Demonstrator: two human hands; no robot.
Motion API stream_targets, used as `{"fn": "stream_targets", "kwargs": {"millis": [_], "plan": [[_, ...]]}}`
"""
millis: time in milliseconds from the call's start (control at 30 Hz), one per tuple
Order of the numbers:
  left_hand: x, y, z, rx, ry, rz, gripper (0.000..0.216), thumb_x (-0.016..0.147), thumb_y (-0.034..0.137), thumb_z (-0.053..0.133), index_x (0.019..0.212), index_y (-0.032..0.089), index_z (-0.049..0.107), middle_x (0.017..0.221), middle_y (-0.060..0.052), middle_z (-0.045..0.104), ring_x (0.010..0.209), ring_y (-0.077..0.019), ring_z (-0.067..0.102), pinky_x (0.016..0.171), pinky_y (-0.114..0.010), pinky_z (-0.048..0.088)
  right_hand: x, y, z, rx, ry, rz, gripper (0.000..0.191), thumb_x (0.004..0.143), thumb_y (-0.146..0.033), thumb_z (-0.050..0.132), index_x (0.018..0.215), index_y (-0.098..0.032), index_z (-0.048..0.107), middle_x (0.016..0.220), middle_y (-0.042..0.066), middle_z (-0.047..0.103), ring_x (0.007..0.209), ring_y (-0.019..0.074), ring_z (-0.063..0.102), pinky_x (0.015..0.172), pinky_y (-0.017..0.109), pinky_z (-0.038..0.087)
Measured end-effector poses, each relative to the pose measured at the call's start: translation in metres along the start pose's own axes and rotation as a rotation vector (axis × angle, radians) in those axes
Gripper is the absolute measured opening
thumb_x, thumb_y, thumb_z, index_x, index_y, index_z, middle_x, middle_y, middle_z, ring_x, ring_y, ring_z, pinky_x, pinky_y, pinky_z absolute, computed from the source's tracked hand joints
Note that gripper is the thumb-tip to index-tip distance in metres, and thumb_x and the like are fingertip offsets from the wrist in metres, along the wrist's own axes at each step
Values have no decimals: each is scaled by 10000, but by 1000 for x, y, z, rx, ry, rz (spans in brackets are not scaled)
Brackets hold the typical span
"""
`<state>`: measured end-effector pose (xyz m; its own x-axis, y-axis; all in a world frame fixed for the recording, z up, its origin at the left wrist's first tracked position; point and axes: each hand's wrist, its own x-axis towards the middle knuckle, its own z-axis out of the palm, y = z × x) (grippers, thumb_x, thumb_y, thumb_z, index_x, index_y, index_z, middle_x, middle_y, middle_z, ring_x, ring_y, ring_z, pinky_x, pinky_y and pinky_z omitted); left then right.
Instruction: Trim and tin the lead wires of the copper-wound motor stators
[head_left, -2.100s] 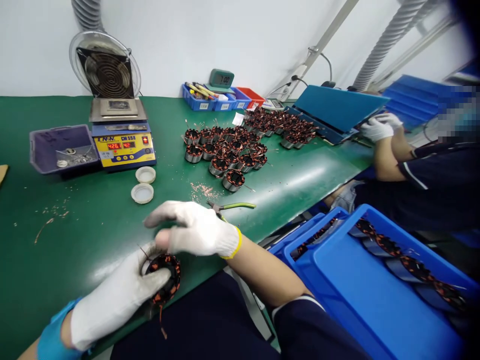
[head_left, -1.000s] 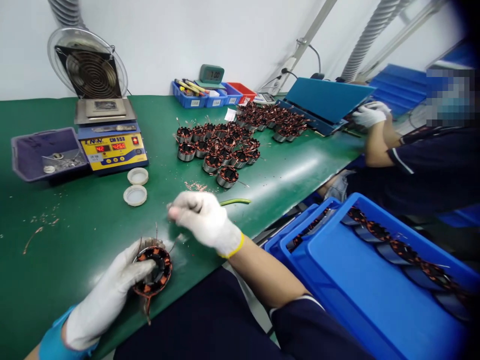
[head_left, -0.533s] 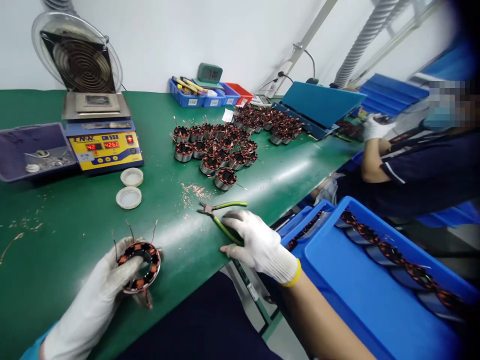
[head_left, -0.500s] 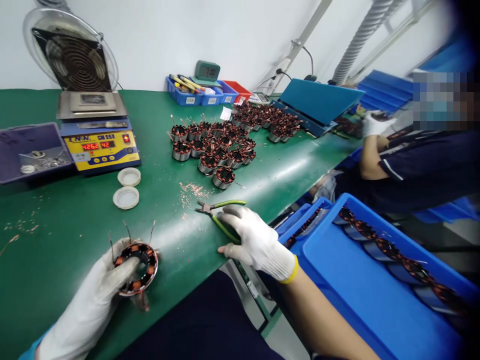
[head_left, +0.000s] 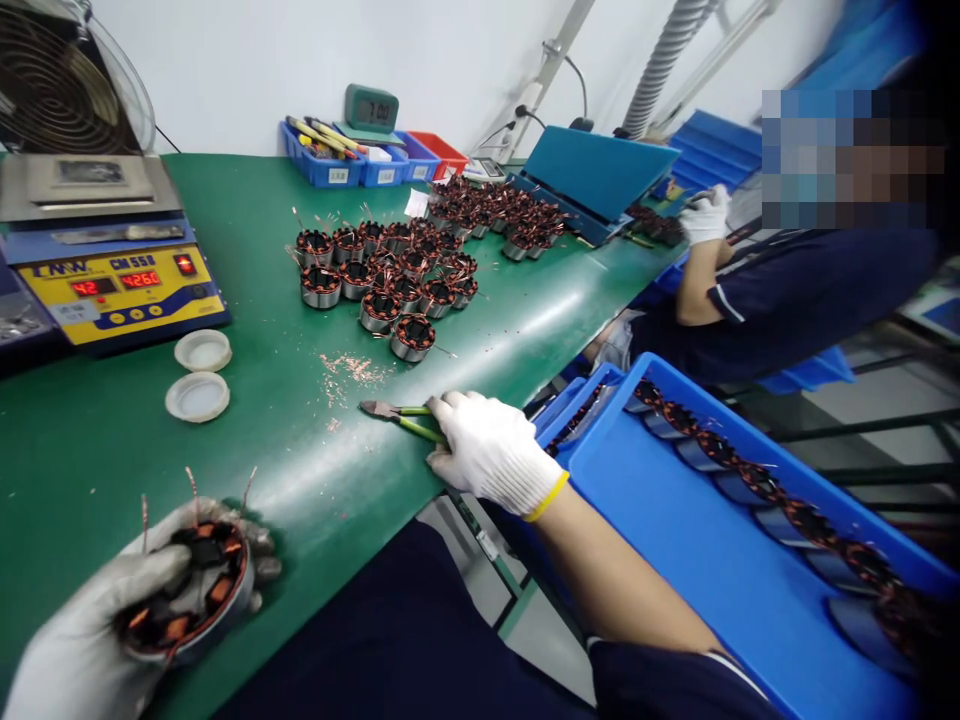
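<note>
Right hand (head_left: 484, 450) now has its fingers curled onto the green-handled diagonal cutters (head_left: 384, 409) (handles drawn closer together), left hand (head_left: 97, 615) pinches a wound stator (head_left: 219, 592) above the table (head_left: 315, 520), so both are in hand.

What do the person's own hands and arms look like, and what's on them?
The right hand wears a white knit glove with a yellow edge; that arm's navy sleeve has a white stripe. The left hand wears a white glove, smudged grey. Its sleeve isn't visible.
</note>
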<state>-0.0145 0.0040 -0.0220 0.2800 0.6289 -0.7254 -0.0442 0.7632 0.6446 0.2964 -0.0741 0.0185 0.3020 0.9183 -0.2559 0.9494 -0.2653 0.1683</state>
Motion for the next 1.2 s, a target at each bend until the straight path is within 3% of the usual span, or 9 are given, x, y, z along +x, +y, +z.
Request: {"fn": "stream_targets", "kwargs": {"millis": [133,267,367,433,567,633,700,1100,1200], "plan": [[-1,0,4,136,-173,2,466,549,435,867,957,236,761,1104,-65,764,947,-314,702,724,-297,598,10,-1,20,-10,124,-6,289,908,-286,444,1054,-140,645,1025,152,626,932,341,624,793,468,508],[-2,2,6,258,-255,-10,581,608,503,844,1116,241,739,1093,-58,756,881,-246,668,680,-250,546,22,12,41,324,328,-218,544,839,-194,450,1365,-70,512,1232,193,591,1144,333,549,1003,485,458],[-4,7,11,321,-200,-1,638,543,522,864,1090,214,753,1026,-69,768,870,-254,661,722,-265,546,16,13,39,637,371,-300,648,844,-196,426,1474,-49,376,1222,191,587,1115,294,559,1003,477,466],[-5,9,13,349,-191,16,632,543,505,857,1089,205,754,971,-70,771,810,-250,658,712,-283,548,6,6,30,889,216,-358,693,843,-199,456,1518,-118,318,1157,134,611,1015,243,596,916,424,506],[-3,7,10,378,-222,18,582,587,481,853,1091,210,748,962,-71,770,782,-254,677,687,-297,558,-7,-14,17,1332,-474,-598,723,771,-206,575,1469,-154,393,922,26,614,781,155,592,680,284,499],[-1,3,5,388,-228,23,600,601,514,856,1105,209,745,955,-76,767,750,-253,681,673,-302,562,-6,-22,13,1389,-726,-620,722,734,-191,599,1431,-104,429,863,11,586,706,128,558,603,245,466],[0,0,1,388,-223,37,610,621,538,850,1125,214,742,963,-78,765,736,-252,685,678,-309,567,-3,-28,10,1350,-853,-582,732,709,-150,600,1419,-85,434,856,8,576,667,108,535,565,221,446],[-3,4,8,415,-225,38,620,575,591,882,1061,225,764,968,-65,766,842,-275,708,824,-327,584,1,-32,2,1109,-917,-588,341,711,-162,736,1015,-143,584,764,-33,609,629,93,582,525,178,449],[-4,5,9,429,-212,27,643,558,606,886,1062,225,763,1067,-77,765,930,-295,706,838,-325,579,1,-32,2,1082,-889,-590,388,745,-176,708,1114,-140,592,794,-28,617,648,92,584,543,182,445]]}}
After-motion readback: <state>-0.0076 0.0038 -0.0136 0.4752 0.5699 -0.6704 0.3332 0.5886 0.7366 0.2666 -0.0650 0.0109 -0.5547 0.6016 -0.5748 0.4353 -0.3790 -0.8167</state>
